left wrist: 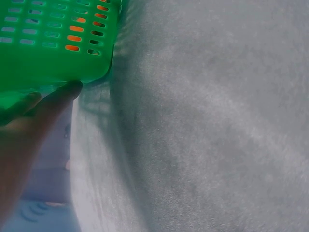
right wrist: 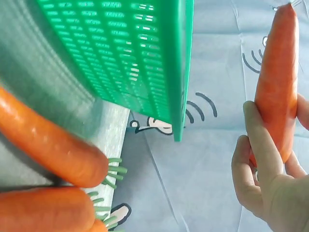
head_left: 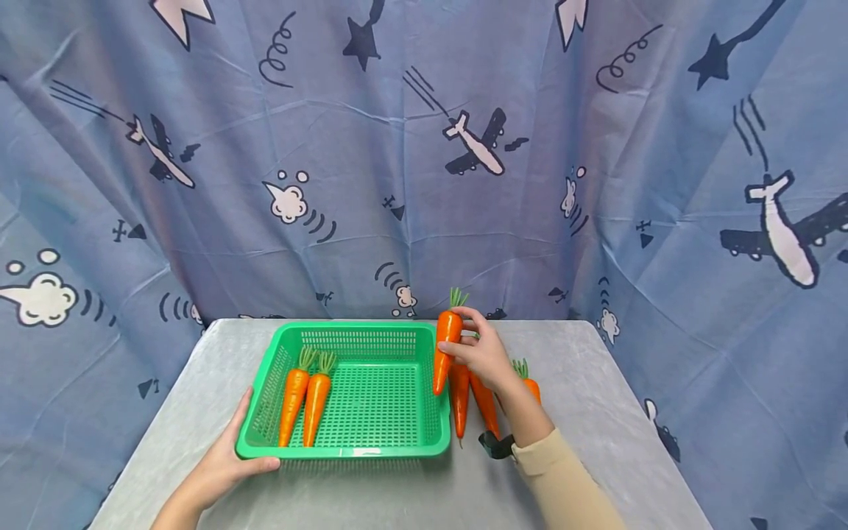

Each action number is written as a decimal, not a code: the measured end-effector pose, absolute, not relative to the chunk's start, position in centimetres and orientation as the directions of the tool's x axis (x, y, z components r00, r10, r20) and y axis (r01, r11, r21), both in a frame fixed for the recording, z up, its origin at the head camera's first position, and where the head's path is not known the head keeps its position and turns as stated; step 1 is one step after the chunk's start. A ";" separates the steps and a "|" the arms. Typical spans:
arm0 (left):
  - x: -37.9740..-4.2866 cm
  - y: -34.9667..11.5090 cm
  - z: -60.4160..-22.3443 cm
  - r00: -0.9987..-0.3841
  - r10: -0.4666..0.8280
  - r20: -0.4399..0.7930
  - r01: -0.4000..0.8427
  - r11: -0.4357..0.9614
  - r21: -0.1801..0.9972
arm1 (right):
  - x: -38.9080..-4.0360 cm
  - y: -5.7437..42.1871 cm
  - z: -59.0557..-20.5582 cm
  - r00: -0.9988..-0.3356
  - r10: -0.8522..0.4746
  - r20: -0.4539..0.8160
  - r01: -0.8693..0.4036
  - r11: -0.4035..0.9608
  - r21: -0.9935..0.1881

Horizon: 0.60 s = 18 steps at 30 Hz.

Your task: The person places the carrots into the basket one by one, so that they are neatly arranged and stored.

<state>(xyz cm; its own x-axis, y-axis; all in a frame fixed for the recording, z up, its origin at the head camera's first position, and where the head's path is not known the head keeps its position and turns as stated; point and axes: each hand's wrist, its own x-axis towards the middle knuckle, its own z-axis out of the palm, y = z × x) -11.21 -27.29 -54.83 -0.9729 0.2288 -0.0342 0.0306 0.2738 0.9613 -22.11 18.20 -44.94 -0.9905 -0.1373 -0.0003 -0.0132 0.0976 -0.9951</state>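
- The counter point(head_left: 583, 383) is covered with a pale grey, slightly crinkled sheet, and its edges narrow toward the back.
- Behind and on both sides hangs a blue-grey curtain point(head_left: 411, 169) printed with aeroplanes, stars, clouds and squiggles; it wraps round the counter and falls in soft folds.
- A green basket point(head_left: 424, 434) with perforated walls and floor stands left of the counter's middle, its long side facing the person.
- Two carrots point(head_left: 303, 401) lie side by side in the basket's left part, green tops pointing to the back.
- The left hand point(head_left: 221, 460) rests at the basket's near left corner: the thumb lies along the front rim, the fingers reach along the left side. From the left wrist view a fingertip touches the underside of the corner, and the fingers look fairly straight rather than curled round it.
- The right hand point(head_left: 480, 353) is raised just right of the basket, its fingers wrapped round a carrot point(head_left: 445, 346) held almost upright, green top up, tip down beside the basket's right wall.
- Three more carrots point(head_left: 460, 401) lie on the counter just right of the basket, partly hidden behind the right hand and wrist.
- The right forearm wears a beige sleeve point(head_left: 563, 478) with a dark strap at the wrist.
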 end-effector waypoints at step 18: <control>-11.3 -27.3 -54.6 -0.973 0.228 -0.048 0.018 0.281 0.959 | -22.9 15.1 -44.6 -0.978 -0.207 0.009 -0.036 0.124 -0.992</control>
<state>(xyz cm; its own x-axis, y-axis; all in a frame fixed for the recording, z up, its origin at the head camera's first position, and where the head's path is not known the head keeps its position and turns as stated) -11.27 -27.30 -54.62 -0.9726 0.2275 -0.0483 0.0182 0.2814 0.9594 -22.92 15.14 -44.56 -0.9783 -0.2069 0.0094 -0.0358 0.1245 -0.9916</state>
